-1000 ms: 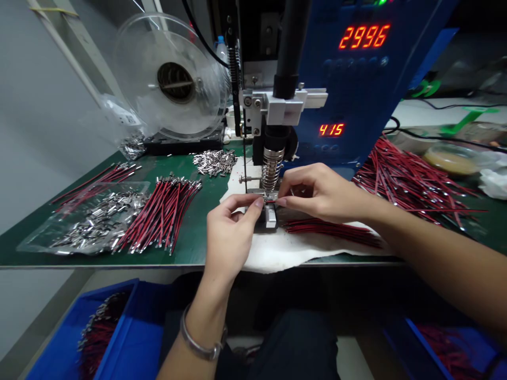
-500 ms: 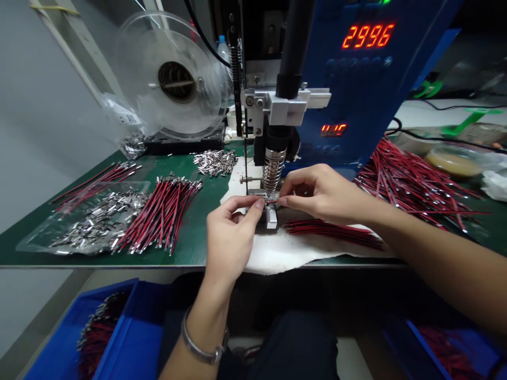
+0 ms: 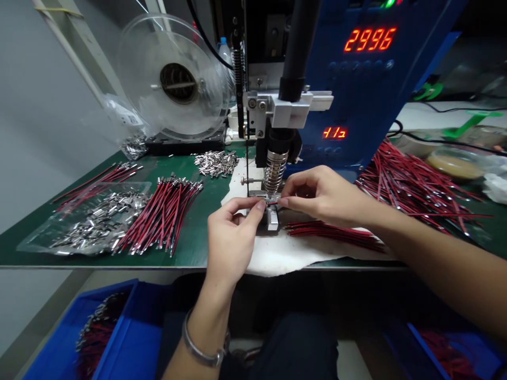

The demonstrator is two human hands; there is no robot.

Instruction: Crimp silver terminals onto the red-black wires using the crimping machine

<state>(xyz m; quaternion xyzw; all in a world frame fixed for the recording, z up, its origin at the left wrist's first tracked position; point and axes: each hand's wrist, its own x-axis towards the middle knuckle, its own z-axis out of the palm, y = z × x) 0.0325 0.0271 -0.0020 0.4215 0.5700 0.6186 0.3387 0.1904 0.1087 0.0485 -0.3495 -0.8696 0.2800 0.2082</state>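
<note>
Both my hands meet at the small metal fixture (image 3: 272, 216) under the spring-wrapped tip (image 3: 274, 171) of a soldering machine. My left hand (image 3: 232, 237) is pinched, thumb against forefinger, at the fixture's left side; whatever lies between those fingertips is too small and covered to make out. From the right, my right hand (image 3: 322, 195) pinches a thin red wire (image 3: 272, 202), whose short visible piece runs across the fixture between the two hands. Below the right hand, a bundle of red and black wires (image 3: 336, 235) lies on white paper (image 3: 273, 258).
Left on the green table (image 3: 198, 232) are a wire bundle with metal ends (image 3: 162, 214), a clear bag of metal parts (image 3: 99, 221) and a loose metal pile (image 3: 216, 163). Right is a heap of red wires (image 3: 412, 190). The blue machine housing (image 3: 356, 89) stands behind; blue bins (image 3: 130, 327) sit below.
Both hands keep their pinch at the fixture, with hardly any movement. The whole view has shifted very slightly. The lower red display's reading is different; the upper one still reads 2996.
</note>
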